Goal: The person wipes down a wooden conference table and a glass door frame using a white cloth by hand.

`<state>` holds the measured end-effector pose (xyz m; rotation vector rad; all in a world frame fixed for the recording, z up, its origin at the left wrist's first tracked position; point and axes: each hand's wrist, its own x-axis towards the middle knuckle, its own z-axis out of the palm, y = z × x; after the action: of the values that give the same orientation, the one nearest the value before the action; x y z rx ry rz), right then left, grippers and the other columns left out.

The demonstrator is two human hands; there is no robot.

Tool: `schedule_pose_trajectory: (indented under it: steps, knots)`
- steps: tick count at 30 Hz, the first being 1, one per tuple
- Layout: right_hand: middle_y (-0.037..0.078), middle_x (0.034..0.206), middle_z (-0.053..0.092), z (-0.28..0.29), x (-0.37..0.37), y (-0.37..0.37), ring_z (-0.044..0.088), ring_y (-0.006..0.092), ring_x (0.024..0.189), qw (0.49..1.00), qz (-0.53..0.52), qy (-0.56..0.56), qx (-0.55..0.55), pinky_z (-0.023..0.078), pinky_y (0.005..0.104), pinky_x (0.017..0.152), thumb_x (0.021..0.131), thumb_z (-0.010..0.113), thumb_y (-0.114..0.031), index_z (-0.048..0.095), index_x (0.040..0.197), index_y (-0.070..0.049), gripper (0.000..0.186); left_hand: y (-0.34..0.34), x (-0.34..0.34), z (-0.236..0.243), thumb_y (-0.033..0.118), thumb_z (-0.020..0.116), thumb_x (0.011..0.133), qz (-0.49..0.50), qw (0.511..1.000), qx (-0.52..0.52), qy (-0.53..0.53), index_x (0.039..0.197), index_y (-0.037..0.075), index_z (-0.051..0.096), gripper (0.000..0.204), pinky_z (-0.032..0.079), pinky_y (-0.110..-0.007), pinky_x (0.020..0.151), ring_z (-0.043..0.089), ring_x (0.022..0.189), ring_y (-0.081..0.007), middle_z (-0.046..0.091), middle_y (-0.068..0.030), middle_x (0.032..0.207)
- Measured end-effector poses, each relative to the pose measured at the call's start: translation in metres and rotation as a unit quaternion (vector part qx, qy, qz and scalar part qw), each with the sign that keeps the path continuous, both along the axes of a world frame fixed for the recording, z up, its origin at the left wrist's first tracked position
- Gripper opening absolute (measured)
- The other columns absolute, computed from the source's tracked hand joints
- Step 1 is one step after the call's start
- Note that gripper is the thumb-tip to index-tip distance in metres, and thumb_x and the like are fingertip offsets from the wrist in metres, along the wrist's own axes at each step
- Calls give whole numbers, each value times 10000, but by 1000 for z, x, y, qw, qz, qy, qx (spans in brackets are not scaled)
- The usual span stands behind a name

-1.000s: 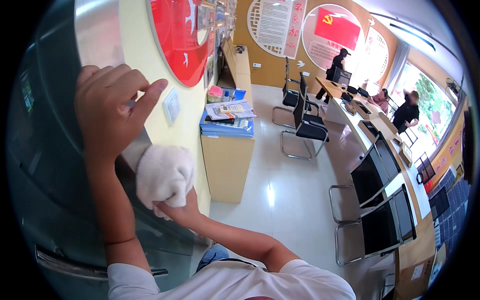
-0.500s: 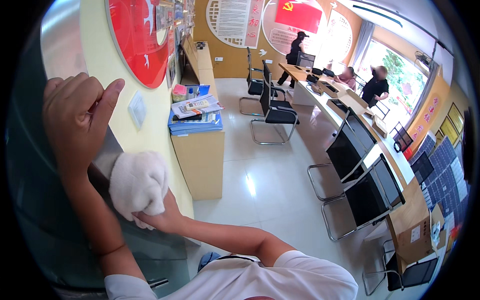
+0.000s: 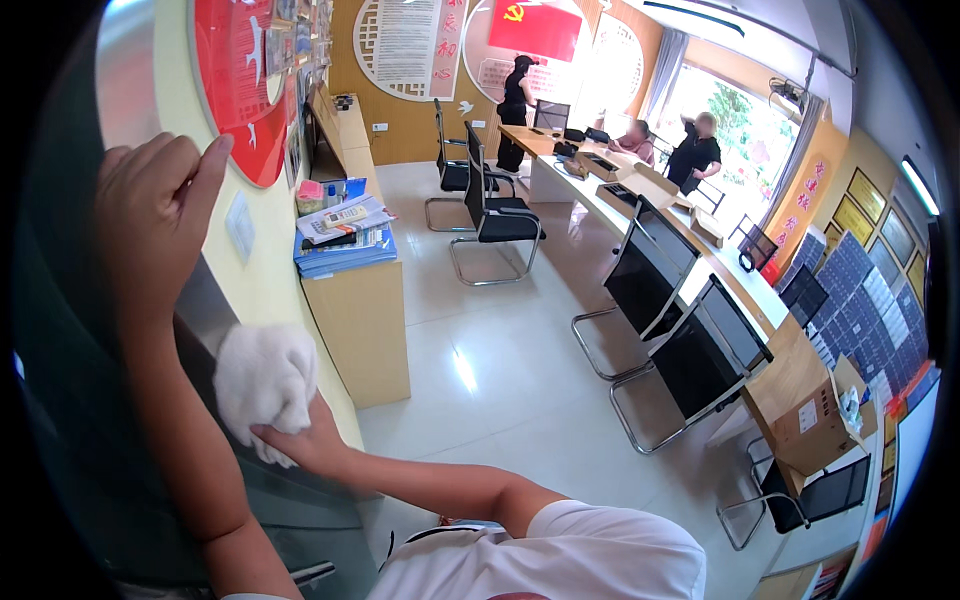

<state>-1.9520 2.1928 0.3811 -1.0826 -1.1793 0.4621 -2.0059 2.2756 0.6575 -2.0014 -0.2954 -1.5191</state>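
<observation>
A bunched white cloth [image 3: 262,380] is in my right hand [image 3: 305,438]; the thumb and fingers close on its lower side. The cloth rests along the metal frame [image 3: 200,305] beside the dark glass panel [image 3: 60,330]. Higher up on the left is my left hand [image 3: 160,215], raised in front of the glass and the frame. Its fingers are curled and its thumb sticks up. Whatever the curled fingers may grip is hidden behind the hand. Near the glass's lower end a metal handle [image 3: 312,573] shows.
A wooden cabinet [image 3: 355,330] with blue folders [image 3: 345,250] stands along the wall ahead. To the right runs a long table [image 3: 745,290] with black chairs [image 3: 710,350] and a cardboard box [image 3: 805,430]. One person [image 3: 515,110] stands at the back; two more are beyond the table.
My right hand and the cloth have moved slightly down along the frame. My left hand stays raised in nearly the same place. The view has turned rightward, and the person at the back has turned.
</observation>
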Motion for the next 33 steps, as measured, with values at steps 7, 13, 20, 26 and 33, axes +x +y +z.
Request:
schedule_pose_trajectory:
  steps: [7,13,20,26,33]
  knots:
    - [201,1257,624,-29,-12,14,609,351,1178,999,-34,-10,13,479,443,1000,759,845,-306,488,1365,-1,767,2,-4,7,161,728,890,-5,999,47,-16,651,61,478,359,418,-415,663,545,614,-318,519,-101,624]
    - [226,1310,586,-22,-23,4,561,400,1239,994,-57,85,25,432,445,1056,755,820,-332,489,1374,7,780,3,1,5,204,674,903,45,998,33,-25,636,88,547,317,438,-399,691,601,625,-267,588,-62,625]
    - [205,1300,612,48,-17,16,598,344,1207,996,-4,63,56,454,404,1028,767,830,-291,443,1401,24,807,3,-4,2,206,656,908,132,990,41,5,633,105,562,307,420,-376,703,595,607,-239,579,-43,605]
    - [198,1305,612,-56,-6,-8,597,355,1217,999,7,35,-30,453,415,1034,805,796,-295,454,1403,16,756,2,2,2,198,658,906,144,989,45,12,645,109,569,290,416,-381,701,589,604,-236,573,-43,605]
    - [205,1316,597,59,3,14,582,365,1228,997,15,-24,70,455,430,1026,769,826,-320,476,1385,-8,774,8,-1,0,181,673,899,135,989,66,7,663,110,572,266,422,-390,703,592,623,-251,574,-47,630]
